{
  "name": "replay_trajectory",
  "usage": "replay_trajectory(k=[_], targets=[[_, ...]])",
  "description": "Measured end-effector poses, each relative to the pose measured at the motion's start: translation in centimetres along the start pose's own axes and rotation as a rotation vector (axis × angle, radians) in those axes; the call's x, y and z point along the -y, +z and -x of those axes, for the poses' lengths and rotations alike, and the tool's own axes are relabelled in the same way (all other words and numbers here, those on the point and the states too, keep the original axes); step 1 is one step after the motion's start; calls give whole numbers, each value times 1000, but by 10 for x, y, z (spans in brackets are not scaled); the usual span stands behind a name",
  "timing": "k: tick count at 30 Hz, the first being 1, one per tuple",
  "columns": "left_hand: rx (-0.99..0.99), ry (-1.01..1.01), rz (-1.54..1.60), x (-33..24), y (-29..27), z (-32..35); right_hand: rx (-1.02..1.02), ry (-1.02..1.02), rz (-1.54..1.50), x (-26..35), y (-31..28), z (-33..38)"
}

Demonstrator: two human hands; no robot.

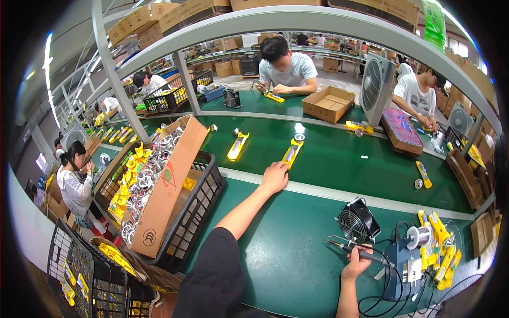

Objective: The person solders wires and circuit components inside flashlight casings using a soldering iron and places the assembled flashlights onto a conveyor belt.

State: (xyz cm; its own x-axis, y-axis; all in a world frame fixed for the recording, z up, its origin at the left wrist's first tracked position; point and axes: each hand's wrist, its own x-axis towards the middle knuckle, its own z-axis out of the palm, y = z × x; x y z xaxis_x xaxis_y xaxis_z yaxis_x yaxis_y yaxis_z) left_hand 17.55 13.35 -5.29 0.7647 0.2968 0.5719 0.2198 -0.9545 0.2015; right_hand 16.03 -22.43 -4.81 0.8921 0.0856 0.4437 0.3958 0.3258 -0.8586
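Observation:
My left hand (275,177) reaches across to the green belt, its fingers closed on the near end of a yellow flashlight housing (291,154). A round silvery reflector (299,138) sits at that housing's far end. Held in my right hand (359,263) is a soldering iron (348,248), its tip pointing left above the green bench (286,259). Just beyond the iron stands a small black fan (360,220). To the right are a blue soldering station (393,275), a solder spool (419,237) and a pile of yellow housings (440,241) with loose wires.
At left, a black crate (204,196) holds a cardboard box (169,185) of reflectors and yellow parts. More housings (238,146) lie along the belt. A metal frame (297,24) arches overhead. Across the belt a co-worker (289,66) handles a yellow housing; others sit further off.

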Motion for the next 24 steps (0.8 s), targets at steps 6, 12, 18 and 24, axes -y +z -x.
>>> replay_trajectory(k=[6,12,18,24], targets=[[32,-9,40,-3,-1,-2,-17,24,47,0,0,-2],[19,4,-15,-3,-4,0,10,25,24,-2,-1,-4],[92,-7,-53,-4,-9,-2,-3,50,12,-2,-4,-3],[68,-8,7,2,1,-1,23,46,-4,-3,-5,-1]])
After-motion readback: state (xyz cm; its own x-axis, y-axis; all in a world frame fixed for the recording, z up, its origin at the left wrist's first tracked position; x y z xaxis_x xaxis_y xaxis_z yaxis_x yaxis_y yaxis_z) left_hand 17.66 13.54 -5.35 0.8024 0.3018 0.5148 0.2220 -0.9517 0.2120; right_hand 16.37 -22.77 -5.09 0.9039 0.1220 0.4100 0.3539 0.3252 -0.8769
